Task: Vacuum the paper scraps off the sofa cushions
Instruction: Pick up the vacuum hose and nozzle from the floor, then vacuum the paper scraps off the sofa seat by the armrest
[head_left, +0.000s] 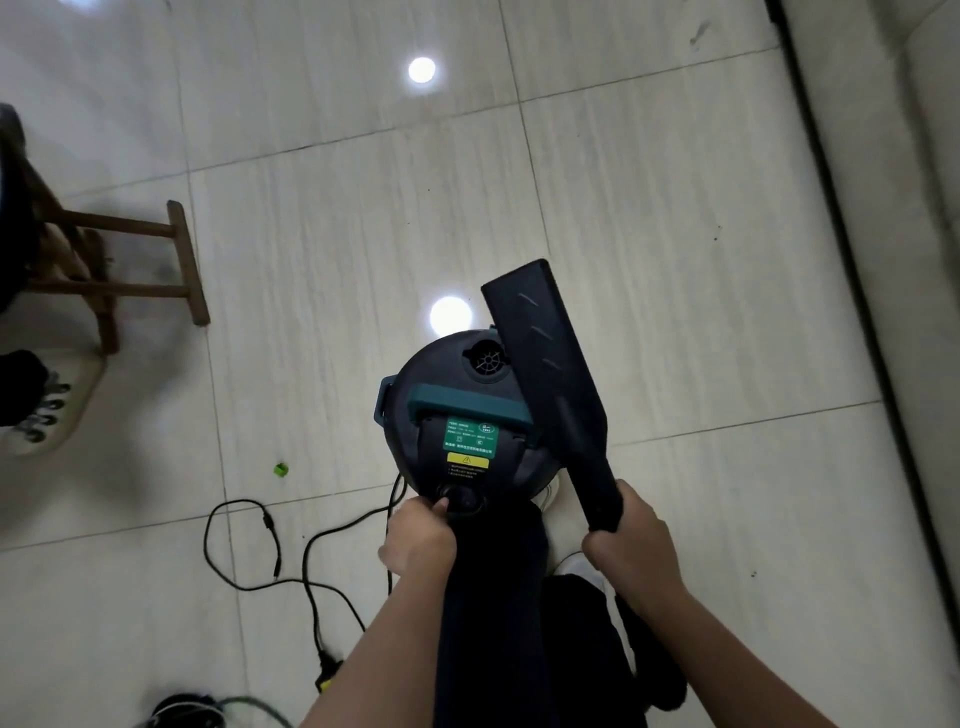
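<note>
A round black vacuum cleaner (457, 405) with a teal handle stands on the tiled floor below me. My left hand (418, 535) has curled fingers, and one fingertip presses the round switch at the cleaner's near edge. My right hand (631, 535) grips the narrow end of a flat black nozzle (550, 374), which points up and away over the cleaner. The pale sofa (893, 260) runs along the right edge of the view; no paper scraps show on it.
A black power cord (291, 561) loops on the floor left of my legs. A small green scrap (281, 470) lies on the tiles. A wooden stool (119, 270) and another person's shoe (47, 410) stand at the left.
</note>
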